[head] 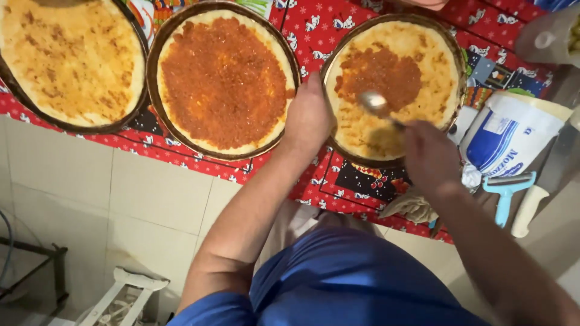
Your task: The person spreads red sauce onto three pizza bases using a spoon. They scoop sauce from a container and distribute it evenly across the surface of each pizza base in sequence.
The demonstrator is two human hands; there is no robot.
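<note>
Three round pizza bases sit in dark pans on a red patterned tablecloth. The left base is bare, the middle base is covered with red sauce, and the right base has sauce only on its upper left part. My left hand rests on the rim of the right pan. My right hand holds a metal spoon over the right base, at the lower edge of the sauce patch.
A white and blue cheese package lies right of the pans. A light blue peeler and a knife with a cream handle lie by the table's right edge. A crumpled cloth sits at the near edge. Tiled floor lies below left.
</note>
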